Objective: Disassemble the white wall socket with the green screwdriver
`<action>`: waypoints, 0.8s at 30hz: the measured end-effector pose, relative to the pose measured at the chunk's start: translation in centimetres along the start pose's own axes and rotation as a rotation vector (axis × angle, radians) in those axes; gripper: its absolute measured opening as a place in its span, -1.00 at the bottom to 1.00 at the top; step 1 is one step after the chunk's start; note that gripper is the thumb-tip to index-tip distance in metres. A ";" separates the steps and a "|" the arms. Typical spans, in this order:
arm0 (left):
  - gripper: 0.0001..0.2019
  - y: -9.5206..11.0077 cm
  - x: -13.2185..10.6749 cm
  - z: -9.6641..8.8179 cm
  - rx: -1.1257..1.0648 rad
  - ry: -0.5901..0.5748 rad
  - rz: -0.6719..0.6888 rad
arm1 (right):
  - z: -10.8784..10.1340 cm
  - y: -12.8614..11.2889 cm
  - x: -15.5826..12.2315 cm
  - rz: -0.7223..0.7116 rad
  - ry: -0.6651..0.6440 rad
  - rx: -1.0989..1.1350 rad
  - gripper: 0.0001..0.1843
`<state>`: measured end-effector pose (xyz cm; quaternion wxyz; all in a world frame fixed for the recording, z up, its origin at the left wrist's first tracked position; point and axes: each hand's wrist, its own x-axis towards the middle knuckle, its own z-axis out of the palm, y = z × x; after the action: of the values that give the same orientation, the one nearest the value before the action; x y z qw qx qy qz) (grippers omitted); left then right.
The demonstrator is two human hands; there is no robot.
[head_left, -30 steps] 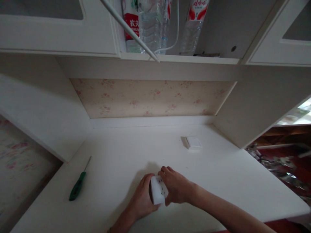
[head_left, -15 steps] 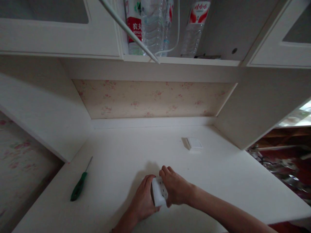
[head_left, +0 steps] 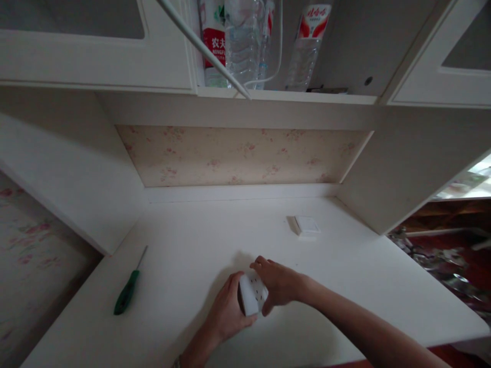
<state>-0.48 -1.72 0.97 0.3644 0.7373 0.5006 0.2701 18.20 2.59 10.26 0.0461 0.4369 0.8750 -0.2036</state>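
Note:
Above the white tabletop point(head_left: 184, 286), my two hands hold a white power socket point(head_left: 248, 297). My left hand point(head_left: 226, 309) is closed around its left side, with fingers over the top edge and the thumb at the lower edge. The slotted front plate point(head_left: 260, 291) faces right. My right hand point(head_left: 281, 285) grips this plate at its top and bottom edges, fingers above and thumb below. Whether the plate sits tight on the body I cannot tell. A green-handled screwdriver point(head_left: 127, 292) lies to the left, its tip pointing away from me.
A small white square piece point(head_left: 306, 225), perhaps a switch, lies farther back on the right. Side panels flank the tabletop. Overhead, a cabinet shelf point(head_left: 284, 96) holds plastic bottles point(head_left: 243, 46), and a pale rod point(head_left: 199, 45) slants down in front of it.
My right hand has shifted its grip on the socket plate, its thumb now at the lower edge. The socket has turned slightly and more of its slotted face shows. The view has moved a little.

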 end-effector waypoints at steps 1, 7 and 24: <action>-0.06 -0.1 0.0 0.1 0.006 -0.004 -0.002 | -0.4 0.7 -0.3 0.011 0.031 0.073 0.03; 0.18 -0.3 -0.1 0.7 0.121 -0.070 -0.070 | 1.3 5.0 -3.3 0.256 0.239 0.562 -0.50; -0.25 8.1 6.7 -1.8 0.510 -0.538 0.437 | 9.5 4.3 -3.2 0.050 0.412 0.475 0.08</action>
<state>4.94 3.16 8.77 0.2222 0.9367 0.2703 0.0064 22.59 -1.20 1.06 -0.2305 0.4890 0.7829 -0.3081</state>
